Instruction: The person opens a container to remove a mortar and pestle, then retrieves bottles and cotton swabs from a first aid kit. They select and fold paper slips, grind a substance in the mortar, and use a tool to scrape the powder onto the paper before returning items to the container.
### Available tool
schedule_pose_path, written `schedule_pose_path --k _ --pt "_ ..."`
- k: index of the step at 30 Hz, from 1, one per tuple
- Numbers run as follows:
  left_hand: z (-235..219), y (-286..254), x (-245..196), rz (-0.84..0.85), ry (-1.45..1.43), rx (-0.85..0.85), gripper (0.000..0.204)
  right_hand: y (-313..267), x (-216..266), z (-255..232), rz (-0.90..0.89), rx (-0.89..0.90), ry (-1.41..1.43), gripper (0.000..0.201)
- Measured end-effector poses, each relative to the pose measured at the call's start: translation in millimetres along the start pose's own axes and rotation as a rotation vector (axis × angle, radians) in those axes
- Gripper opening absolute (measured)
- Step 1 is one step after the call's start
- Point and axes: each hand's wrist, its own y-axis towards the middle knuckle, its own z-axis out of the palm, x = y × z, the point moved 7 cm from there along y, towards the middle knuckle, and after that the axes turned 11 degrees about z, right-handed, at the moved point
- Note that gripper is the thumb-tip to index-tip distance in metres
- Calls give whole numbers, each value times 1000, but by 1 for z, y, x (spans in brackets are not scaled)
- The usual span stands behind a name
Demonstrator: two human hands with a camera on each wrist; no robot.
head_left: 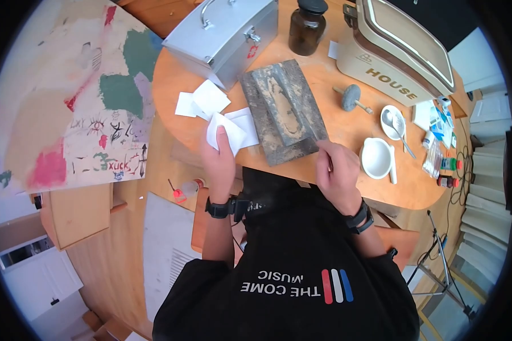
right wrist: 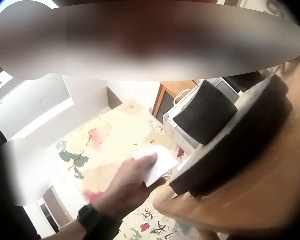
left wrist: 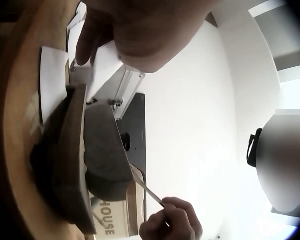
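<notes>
My left hand holds a folded square of white paper at the table's front edge, thumb on top. Other white paper squares lie just beyond it. To their right rests a dark stone slab with a long raised block; tan powdery material covers part of the block's top. My right hand, at the slab's near right corner, pinches a thin, pale, flat stick, its far end by the block in the left wrist view. Curled fingers hide the stick's near end.
Behind stand a silver metal case, a brown glass bottle and a beige HOUSE box. Rightward are a stone wheel with wooden handles, a white mortar beside its pestle, a spoon dish and small bottles.
</notes>
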Motion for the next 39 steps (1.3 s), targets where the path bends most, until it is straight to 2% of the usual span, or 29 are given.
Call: schedule_pose_path --k 2,3,6,9,12,15,18,21,24,27,30,32,33,36,39 --pt "-16 12 -6 138 155 -25 33 1 5 -1 45 19 14 23" --pt "-20 14 13 22 106 59 26 1 7 -1 63 19 28 23" --pt "-19 22 45 -29 124 328 25 4 10 0 68 28 41 22" --pt "-16 40 22 329 409 263 26 5 8 -1 57 32 36 21" --pt "-34 74 37 286 565 -31 30 3 4 -3 90 38 40 20" --pt "-25 101 30 260 864 100 27 -4 -2 -2 131 49 56 19" --pt "-23 113 31 268 884 128 20 -3 -2 -4 82 28 74 18" --pt "-42 115 41 185 343 4 12 2 0 -9 59 28 141 17" --pt "-46 96 13 -25 -244 -94 14 14 15 -8 52 118 246 18" --pt "-26 65 -24 -121 -797 59 20 37 51 -10 -65 260 278 18" --pt "5 20 -68 -241 -1141 290 21 50 70 -20 -183 388 263 14" --pt "17 -14 -74 -372 -1113 402 25 48 71 -26 -200 487 274 13" --pt "21 -27 -77 -427 -1094 459 28 44 66 -29 -221 502 319 23" --pt "34 -61 -97 -553 -1037 609 27 28 48 -39 -126 597 358 19" --pt "53 -97 -107 -607 -1039 774 27 14 27 -41 53 831 494 12"
